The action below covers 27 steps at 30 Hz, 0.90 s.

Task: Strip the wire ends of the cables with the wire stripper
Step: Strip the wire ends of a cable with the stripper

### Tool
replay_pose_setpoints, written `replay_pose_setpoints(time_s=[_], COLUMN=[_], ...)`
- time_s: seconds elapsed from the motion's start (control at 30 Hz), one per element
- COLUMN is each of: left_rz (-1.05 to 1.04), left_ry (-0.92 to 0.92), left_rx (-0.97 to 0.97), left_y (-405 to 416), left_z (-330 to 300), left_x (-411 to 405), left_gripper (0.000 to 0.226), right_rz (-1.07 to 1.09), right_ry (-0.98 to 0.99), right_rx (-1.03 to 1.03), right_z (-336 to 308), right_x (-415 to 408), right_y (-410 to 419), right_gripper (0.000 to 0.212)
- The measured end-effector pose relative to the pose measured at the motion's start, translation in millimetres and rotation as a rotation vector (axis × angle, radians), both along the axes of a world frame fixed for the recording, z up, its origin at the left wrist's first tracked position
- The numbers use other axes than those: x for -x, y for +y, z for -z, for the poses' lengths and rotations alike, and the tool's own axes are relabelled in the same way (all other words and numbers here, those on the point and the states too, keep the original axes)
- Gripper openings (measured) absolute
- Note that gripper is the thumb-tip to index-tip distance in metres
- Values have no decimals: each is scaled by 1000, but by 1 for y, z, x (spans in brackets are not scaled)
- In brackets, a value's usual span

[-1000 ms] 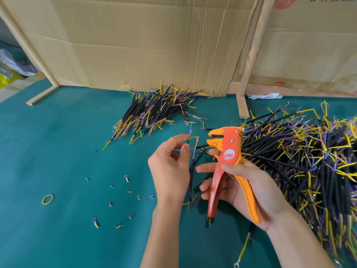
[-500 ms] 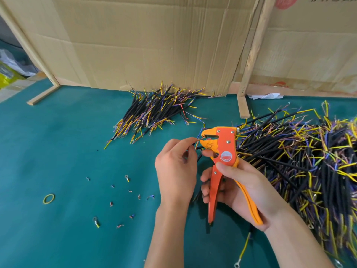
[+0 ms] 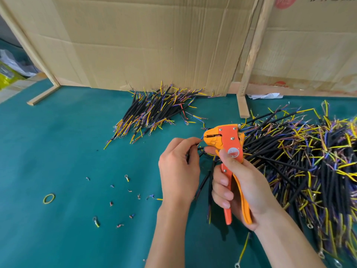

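Observation:
My right hand point(image 3: 243, 182) grips the orange wire stripper point(image 3: 229, 146) by its two handles, its jaws pointing left. My left hand point(image 3: 179, 167) pinches a black cable point(image 3: 202, 184) and holds its thin coloured wire ends at the stripper's jaws. The cable's lower part hangs down between my hands. A large heap of black cables point(image 3: 309, 161) with yellow and blue ends lies to the right. A smaller pile of cables point(image 3: 154, 113) lies at the back, near the cardboard.
The table has a green mat point(image 3: 58, 151). Bits of cut insulation and ring terminals point(image 3: 126, 177) are scattered left of my hands, with a yellow rubber band point(image 3: 48, 198) further left. A cardboard wall point(image 3: 154, 41) with wooden posts point(image 3: 251, 55) closes the back.
The stripper moved left and tilted down so its jaws meet the wire ends. My left hand shifted right and brought the wires to the jaws. My right hand has squeezed the handles closer.

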<state>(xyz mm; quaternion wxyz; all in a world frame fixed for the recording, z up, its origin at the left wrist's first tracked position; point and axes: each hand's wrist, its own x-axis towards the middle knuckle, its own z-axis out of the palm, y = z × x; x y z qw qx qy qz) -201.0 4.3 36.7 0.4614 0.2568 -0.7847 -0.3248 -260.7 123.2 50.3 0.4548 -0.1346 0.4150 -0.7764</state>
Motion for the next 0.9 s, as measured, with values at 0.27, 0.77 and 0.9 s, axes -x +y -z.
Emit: replay_pose_setpoints(time_s=[0.27,0.77,0.9], left_rz=[-7,147,160], left_ry=[107,109,86], left_rx=[-277,-325,-306], left_y=[-7,-9,-9], left_z=[-5,-5,-5], left_x=[-4,-6,-5], left_gripper=[24,15,18], right_rz=[-30,-248,-274], right_ry=[-47,39,82], right_rx=[72,37,28], right_z=[0,2,1], right_x=[15,16,16], right_y=[11,14,18], right_gripper=[44,58,52])
